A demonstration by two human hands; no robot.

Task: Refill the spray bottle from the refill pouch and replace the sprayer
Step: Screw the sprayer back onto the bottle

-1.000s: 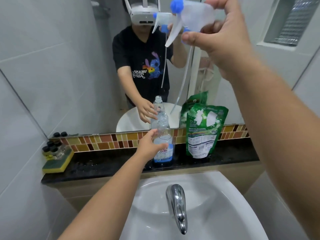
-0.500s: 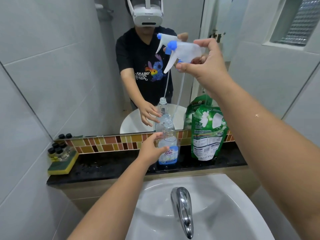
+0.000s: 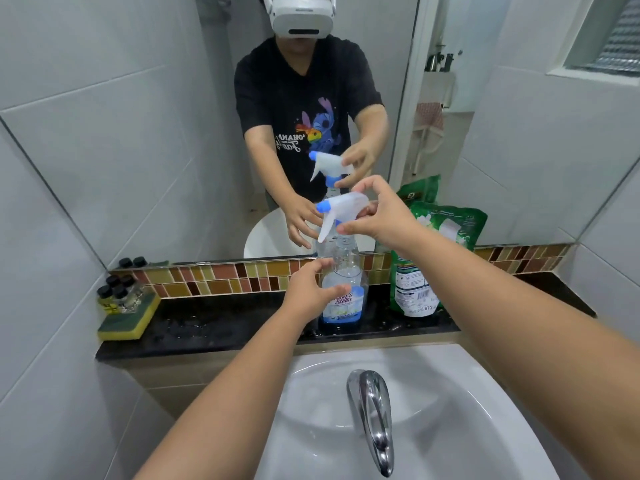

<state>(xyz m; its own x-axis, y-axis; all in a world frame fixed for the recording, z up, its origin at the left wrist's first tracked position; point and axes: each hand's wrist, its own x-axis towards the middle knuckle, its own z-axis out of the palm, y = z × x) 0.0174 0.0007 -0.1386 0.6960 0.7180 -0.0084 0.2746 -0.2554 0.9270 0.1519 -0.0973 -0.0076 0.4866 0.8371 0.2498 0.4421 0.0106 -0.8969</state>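
Note:
A clear spray bottle (image 3: 346, 271) with a blue label stands upright on the black ledge (image 3: 221, 327) behind the sink. My left hand (image 3: 310, 289) grips its body from the left. My right hand (image 3: 379, 214) holds the white sprayer head (image 3: 341, 206) with its blue nozzle right on top of the bottle's neck; the nozzle points left and the dip tube is down inside the bottle. The green refill pouch (image 3: 433, 261) stands upright on the ledge just right of the bottle, partly behind my right forearm.
A yellow-green sponge (image 3: 130, 318) with several small dark-capped bottles (image 3: 117, 289) sits at the ledge's left end. The white sink (image 3: 433, 410) and chrome tap (image 3: 375, 420) lie below. A mirror (image 3: 138, 150) above the tile strip reflects me.
My right hand has brought the sprayer head down from high above onto the bottle's neck, with the tube going into the bottle. My left hand has stayed on the bottle.

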